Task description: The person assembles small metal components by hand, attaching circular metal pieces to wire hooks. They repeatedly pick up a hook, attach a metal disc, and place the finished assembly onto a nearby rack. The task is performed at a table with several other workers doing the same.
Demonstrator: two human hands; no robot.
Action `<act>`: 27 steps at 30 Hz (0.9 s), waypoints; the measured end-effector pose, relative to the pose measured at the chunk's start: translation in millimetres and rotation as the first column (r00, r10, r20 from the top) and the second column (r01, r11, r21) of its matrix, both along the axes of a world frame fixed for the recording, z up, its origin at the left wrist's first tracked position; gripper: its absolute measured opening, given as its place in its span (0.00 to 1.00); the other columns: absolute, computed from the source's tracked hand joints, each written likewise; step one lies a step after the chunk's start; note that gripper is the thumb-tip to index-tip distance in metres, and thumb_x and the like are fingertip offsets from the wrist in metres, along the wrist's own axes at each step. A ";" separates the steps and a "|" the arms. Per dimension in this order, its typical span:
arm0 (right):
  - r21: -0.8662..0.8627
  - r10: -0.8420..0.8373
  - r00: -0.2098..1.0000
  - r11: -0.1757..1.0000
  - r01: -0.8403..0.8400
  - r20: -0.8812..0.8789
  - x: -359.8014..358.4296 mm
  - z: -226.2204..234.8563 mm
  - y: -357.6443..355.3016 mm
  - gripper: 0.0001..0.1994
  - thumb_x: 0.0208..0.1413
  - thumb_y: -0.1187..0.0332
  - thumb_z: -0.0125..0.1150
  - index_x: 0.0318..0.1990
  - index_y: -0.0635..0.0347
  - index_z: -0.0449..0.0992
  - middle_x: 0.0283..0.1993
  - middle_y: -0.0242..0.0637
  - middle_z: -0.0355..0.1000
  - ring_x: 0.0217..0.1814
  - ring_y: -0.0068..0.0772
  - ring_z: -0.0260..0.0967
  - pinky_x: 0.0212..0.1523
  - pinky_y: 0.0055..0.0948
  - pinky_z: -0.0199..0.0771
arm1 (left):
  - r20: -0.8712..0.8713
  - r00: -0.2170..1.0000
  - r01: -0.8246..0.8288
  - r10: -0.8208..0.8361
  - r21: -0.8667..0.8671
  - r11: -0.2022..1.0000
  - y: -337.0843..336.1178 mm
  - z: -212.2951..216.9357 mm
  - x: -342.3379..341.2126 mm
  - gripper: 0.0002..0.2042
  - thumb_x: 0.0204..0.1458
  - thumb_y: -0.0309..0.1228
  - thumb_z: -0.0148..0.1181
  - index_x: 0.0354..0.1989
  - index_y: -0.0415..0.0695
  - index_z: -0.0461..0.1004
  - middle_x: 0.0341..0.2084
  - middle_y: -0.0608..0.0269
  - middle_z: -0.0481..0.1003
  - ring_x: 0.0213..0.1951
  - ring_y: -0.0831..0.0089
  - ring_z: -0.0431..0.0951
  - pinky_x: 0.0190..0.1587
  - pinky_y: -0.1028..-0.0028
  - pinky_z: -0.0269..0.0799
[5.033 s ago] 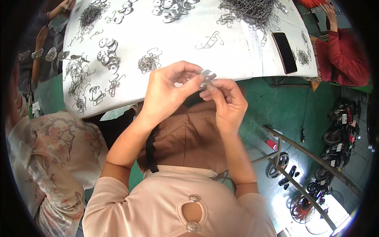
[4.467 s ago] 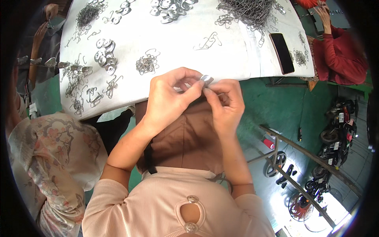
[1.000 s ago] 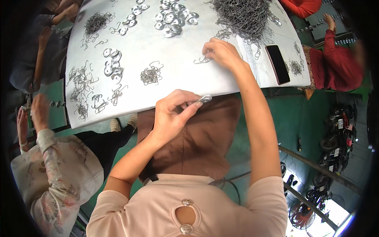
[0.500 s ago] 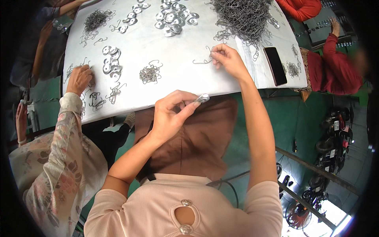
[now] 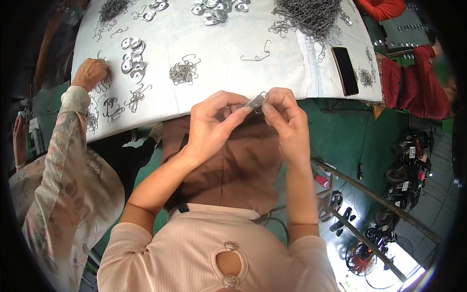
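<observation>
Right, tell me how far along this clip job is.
Looks done: small heap of joined pieces on the white table. In hand: left hand and right hand fit a wire hook onto a metal clip. Left: big hook pile and loose discs.

Dark rectangular phone screen [image 5: 345, 70] on white table [image 5: 219, 58]

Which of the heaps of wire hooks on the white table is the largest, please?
The dark tangled heap of wire hooks at the far edge of the white table, beyond the black phone; the small bundle nearer the left hand is far smaller.
</observation>
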State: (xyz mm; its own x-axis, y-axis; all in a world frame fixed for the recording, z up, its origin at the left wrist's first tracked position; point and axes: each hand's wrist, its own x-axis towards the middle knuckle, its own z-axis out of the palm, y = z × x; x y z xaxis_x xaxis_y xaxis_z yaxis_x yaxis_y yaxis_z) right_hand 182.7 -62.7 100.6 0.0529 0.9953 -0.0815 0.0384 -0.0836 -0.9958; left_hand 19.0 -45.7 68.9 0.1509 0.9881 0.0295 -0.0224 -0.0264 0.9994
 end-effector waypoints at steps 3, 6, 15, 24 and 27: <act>0.076 -0.103 0.992 0.992 0.098 0.073 -9.4 -4.0 -1.6 0.02 0.56 0.76 0.57 0.35 0.63 0.72 0.44 0.32 0.63 0.41 0.19 0.62 0.35 0.17 0.62 | -0.026 1.000 0.016 -0.015 0.048 0.999 -0.1 0.8 0.5 0.06 0.46 0.22 0.64 0.33 0.39 0.78 0.24 0.66 0.75 0.23 0.81 0.68 0.27 0.81 0.65; 0.188 -0.178 0.979 0.969 0.158 0.096 -20.5 -7.9 -2.0 0.03 0.56 0.75 0.57 0.37 0.63 0.71 0.46 0.34 0.62 0.40 0.19 0.60 0.35 0.18 0.62 | -0.057 0.997 0.062 -0.055 0.132 0.989 1.1 -4.9 -1.5 0.06 0.47 0.22 0.63 0.34 0.38 0.78 0.27 0.64 0.76 0.25 0.78 0.71 0.29 0.79 0.67; 0.391 -0.297 0.925 0.901 0.188 0.238 -25.8 -10.8 -12.9 0.04 0.58 0.73 0.56 0.38 0.63 0.69 0.46 0.37 0.60 0.38 0.25 0.55 0.42 0.22 0.61 | -0.531 0.760 0.002 0.375 0.579 0.815 161.6 -46.1 -20.0 0.11 0.53 0.34 0.59 0.43 0.45 0.79 0.37 0.55 0.78 0.34 0.65 0.76 0.35 0.68 0.72; 0.298 -0.295 0.943 0.924 0.240 0.155 -19.8 -13.8 -21.6 0.04 0.57 0.74 0.58 0.37 0.62 0.70 0.45 0.34 0.63 0.38 0.23 0.57 0.39 0.21 0.62 | -0.793 0.490 0.048 0.362 0.440 0.897 265.4 -71.2 -8.6 0.07 0.45 0.31 0.59 0.29 0.41 0.77 0.27 0.49 0.77 0.32 0.54 0.78 0.35 0.59 0.74; 0.266 -0.293 0.942 0.933 0.243 0.164 -14.0 -17.0 -24.7 0.04 0.56 0.74 0.58 0.37 0.61 0.71 0.44 0.33 0.64 0.36 0.22 0.58 0.37 0.20 0.62 | -0.780 0.517 0.052 0.353 0.440 0.897 258.4 -85.2 -15.3 0.06 0.45 0.29 0.57 0.27 0.42 0.78 0.26 0.47 0.77 0.31 0.51 0.78 0.35 0.58 0.74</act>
